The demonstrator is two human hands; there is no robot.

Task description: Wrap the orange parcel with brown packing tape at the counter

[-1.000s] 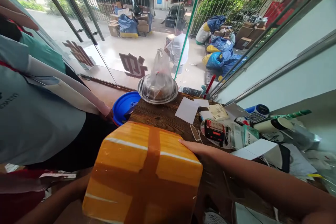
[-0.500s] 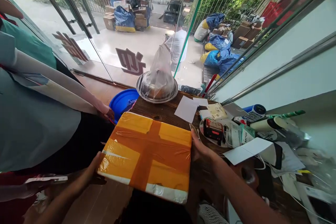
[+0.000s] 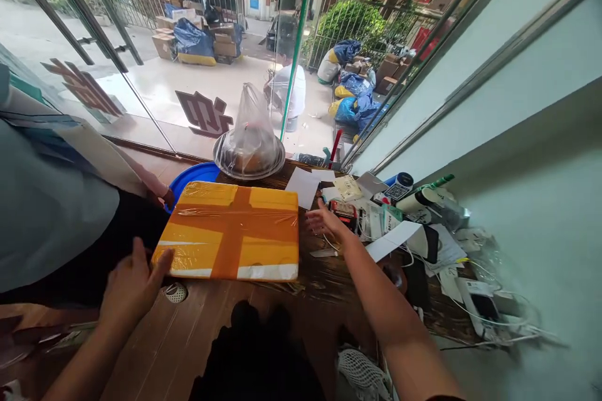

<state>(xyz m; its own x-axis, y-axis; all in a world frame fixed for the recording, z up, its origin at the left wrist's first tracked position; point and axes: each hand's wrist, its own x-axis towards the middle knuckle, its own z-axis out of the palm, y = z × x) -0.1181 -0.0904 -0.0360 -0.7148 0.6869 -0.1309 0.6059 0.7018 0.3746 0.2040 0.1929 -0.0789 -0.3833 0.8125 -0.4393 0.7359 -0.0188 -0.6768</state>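
Note:
A taped yellow parcel box point(image 3: 266, 235), crossed by bands of orange tape, rests on the dark wooden table point(image 3: 324, 279). Its near and left sides stick out past the table's edge. My left hand point(image 3: 136, 279) is at the box's near left corner, thumb and fingers apart; whether a fingertip touches it I cannot tell. To the right of the box, my right hand point(image 3: 327, 223) is open, fingers stretched toward the box with a small gap between. Behind the box stands a round metal tray point(image 3: 221, 166) with a tied clear plastic bag point(image 3: 251, 119) on it.
Papers, a red and black device point(image 3: 343, 214), a blue cylinder point(image 3: 399, 183) and cables crowd the table's right side. A blue tub point(image 3: 188, 178) stands behind the box at left. Another person point(image 3: 56, 213) stands close on the left. Glass doors are ahead, a wall at right.
The box has come down onto the table. My right hand has let go and moved off its right side; my left hand has loosened its hold. The view has shifted right.

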